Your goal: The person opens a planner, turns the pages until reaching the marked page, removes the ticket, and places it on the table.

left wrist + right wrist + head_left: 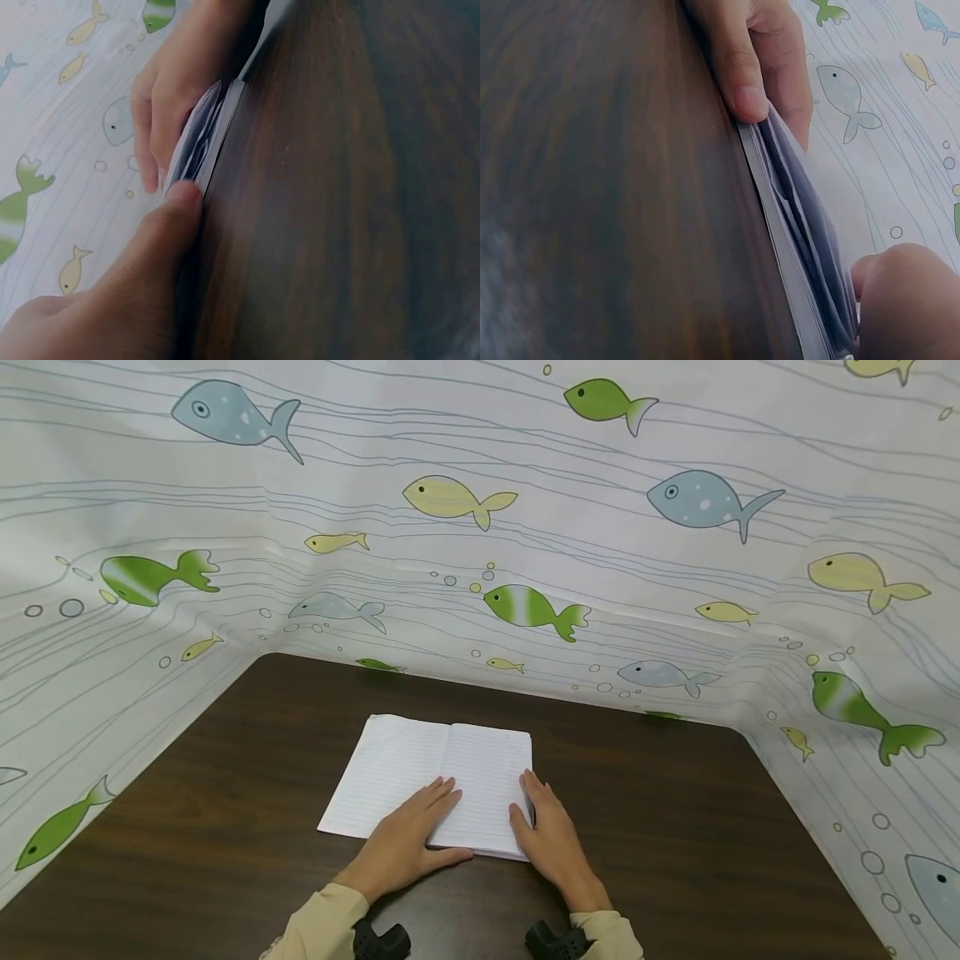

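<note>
1. An open ruled notebook (pixel 480 756) lies on the dark wood-grain table (pixel 202 827) in front of the person, its left page (pixel 390 768) and right page (pixel 495 785) both facing up
2. The left hand (pixel 405 843) rests across the notebook's lower middle, fingers extended and close together, thumb stretched out against the near edge
3. The right hand (pixel 553 839) lies at the right edge, fingers relaxed and fairly straight, thumb set apart from them and touching the right page
4. In the wrist views, the leaf edges (pixel 810 232) bow apart between the hands
5. Beige sleeves (pixel 322 922) and black wrist mounts (pixel 382 941) show below; a white fish-print sheet (pixel 420 443) surrounds the table's far side and flanks
</note>
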`<state>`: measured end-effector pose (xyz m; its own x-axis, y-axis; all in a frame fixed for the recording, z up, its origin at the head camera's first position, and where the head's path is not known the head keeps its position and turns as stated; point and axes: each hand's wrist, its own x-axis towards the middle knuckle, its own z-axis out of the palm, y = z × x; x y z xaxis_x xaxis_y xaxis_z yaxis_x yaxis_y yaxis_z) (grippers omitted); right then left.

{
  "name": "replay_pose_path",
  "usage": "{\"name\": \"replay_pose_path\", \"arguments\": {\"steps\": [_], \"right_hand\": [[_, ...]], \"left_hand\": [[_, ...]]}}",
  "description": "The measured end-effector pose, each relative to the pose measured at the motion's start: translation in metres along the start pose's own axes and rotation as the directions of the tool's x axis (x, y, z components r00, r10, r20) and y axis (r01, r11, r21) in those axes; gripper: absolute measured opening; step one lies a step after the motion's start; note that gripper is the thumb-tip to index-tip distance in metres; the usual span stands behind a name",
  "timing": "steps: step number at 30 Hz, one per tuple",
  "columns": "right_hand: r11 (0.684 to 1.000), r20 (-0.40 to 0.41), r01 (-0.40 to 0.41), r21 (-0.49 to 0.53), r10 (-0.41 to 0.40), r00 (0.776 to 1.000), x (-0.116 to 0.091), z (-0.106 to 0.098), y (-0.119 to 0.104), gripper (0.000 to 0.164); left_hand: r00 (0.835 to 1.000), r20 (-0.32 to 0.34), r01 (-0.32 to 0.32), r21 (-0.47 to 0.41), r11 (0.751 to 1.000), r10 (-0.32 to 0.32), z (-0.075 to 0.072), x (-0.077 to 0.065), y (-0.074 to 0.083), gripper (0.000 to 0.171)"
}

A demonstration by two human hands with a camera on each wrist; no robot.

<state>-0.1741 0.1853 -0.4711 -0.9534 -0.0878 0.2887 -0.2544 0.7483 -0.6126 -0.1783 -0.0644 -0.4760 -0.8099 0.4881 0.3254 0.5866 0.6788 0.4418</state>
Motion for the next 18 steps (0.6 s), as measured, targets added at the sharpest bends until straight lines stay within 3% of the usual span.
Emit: {"name": "replay_pose_path", "arguments": {"steps": [8, 18], "right_hand": [[0.996, 0.025, 0.067, 0.053, -0.068, 0.997, 0.0001, 0.0017, 0.0011, 0.055], [0.989, 0.091, 0.123, 0.078, -0.130, 0.987, 0.0018, 0.0009, -0.0009, 0.051]], "left_hand": [[0.997, 0.014, 0.079, -0.060, 0.995, -0.078, 0.0003, 0.0008, 0.0005, 0.116], [0.994, -0.009, 0.109, -0.181, 0.977, -0.113, -0.0021, 0.0027, 0.0019, 0.105]]}}
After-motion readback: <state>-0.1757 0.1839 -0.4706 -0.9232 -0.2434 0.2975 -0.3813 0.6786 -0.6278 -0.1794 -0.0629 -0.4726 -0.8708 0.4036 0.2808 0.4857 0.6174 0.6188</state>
